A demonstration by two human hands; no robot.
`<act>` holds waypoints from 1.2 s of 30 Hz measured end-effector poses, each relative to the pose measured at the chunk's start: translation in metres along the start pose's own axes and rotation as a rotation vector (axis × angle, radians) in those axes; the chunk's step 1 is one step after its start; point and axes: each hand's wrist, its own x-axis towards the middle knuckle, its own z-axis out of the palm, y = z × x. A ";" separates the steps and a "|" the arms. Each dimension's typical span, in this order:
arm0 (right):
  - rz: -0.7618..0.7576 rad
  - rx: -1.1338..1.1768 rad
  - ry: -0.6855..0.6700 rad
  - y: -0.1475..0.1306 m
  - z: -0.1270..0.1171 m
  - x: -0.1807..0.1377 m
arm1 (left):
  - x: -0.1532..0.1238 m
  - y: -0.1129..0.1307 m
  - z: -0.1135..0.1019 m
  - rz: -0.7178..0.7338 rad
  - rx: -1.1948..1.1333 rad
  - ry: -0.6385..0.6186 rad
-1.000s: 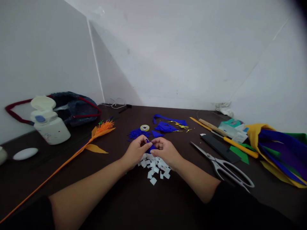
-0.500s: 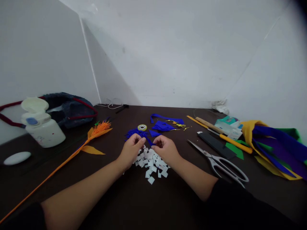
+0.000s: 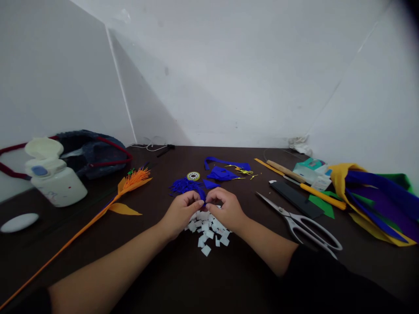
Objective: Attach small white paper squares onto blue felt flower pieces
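My left hand (image 3: 180, 213) and my right hand (image 3: 225, 209) meet over the middle of the dark table, fingers curled in a pinch. Between their fingertips sits a small blue paper piece (image 3: 203, 197), held by both. Just under the hands lies a heap of small white paper squares (image 3: 207, 231). Behind the hands are a blue fringed paper bundle (image 3: 183, 186), a small yellow tape roll (image 3: 193, 175) and more blue paper scraps (image 3: 224, 170).
Large scissors (image 3: 303, 223) lie to the right, by a black strip (image 3: 294, 198), a yellow-handled tool (image 3: 322, 196) and coloured paper sheets (image 3: 379, 200). An orange paper flower on a long stem (image 3: 98, 213), a white wipes tub (image 3: 52, 179) and a dark bag (image 3: 91, 148) are left.
The view shifted slightly left. My hands parted a little half a second ago and have come back together around the blue piece.
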 end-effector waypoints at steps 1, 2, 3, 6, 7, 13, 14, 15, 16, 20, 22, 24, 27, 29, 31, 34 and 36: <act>0.044 0.030 0.007 0.001 0.000 0.000 | 0.000 0.000 0.000 -0.009 -0.005 -0.008; 0.088 0.066 0.014 0.003 0.001 0.000 | 0.000 -0.001 0.000 -0.023 -0.016 -0.018; 0.129 0.108 0.018 0.005 0.001 0.001 | -0.001 -0.001 0.000 -0.040 -0.030 -0.027; 0.191 0.233 0.005 0.008 0.002 0.001 | -0.001 -0.001 0.000 -0.072 -0.070 -0.023; 0.192 0.248 -0.007 0.008 0.002 0.001 | -0.001 0.000 0.000 -0.070 -0.074 -0.016; 0.127 0.063 -0.018 0.003 0.003 0.000 | -0.002 0.002 -0.001 -0.029 -0.061 -0.027; 0.122 0.042 -0.010 0.003 0.004 0.001 | -0.002 0.002 0.000 -0.027 -0.063 -0.039; 0.125 0.031 -0.007 0.003 0.004 0.001 | -0.002 0.002 0.000 -0.024 -0.064 -0.048; 0.135 0.029 -0.005 0.003 0.004 0.001 | -0.002 0.002 0.000 -0.018 -0.061 -0.053; 0.211 0.096 -0.026 0.004 0.002 0.003 | 0.000 -0.001 -0.001 0.004 -0.023 -0.053; 0.244 0.164 -0.051 0.003 0.001 0.003 | 0.000 -0.002 -0.002 0.002 -0.009 -0.054; 0.281 0.261 -0.071 0.002 0.000 0.004 | 0.000 -0.003 -0.003 0.008 0.004 -0.053; 0.355 0.422 -0.039 0.001 -0.001 0.005 | 0.000 -0.003 -0.005 0.032 0.017 -0.052; 0.410 0.510 0.017 0.003 -0.001 0.006 | 0.000 -0.003 -0.006 0.033 0.013 -0.041; 0.465 0.576 0.077 0.005 -0.002 0.008 | 0.001 -0.005 -0.007 0.019 0.004 -0.021; 0.525 0.604 0.155 0.011 -0.006 0.010 | 0.004 -0.010 -0.010 -0.018 -0.015 0.006; 0.537 0.604 0.188 0.014 -0.009 0.011 | 0.008 -0.015 -0.014 -0.047 -0.018 0.036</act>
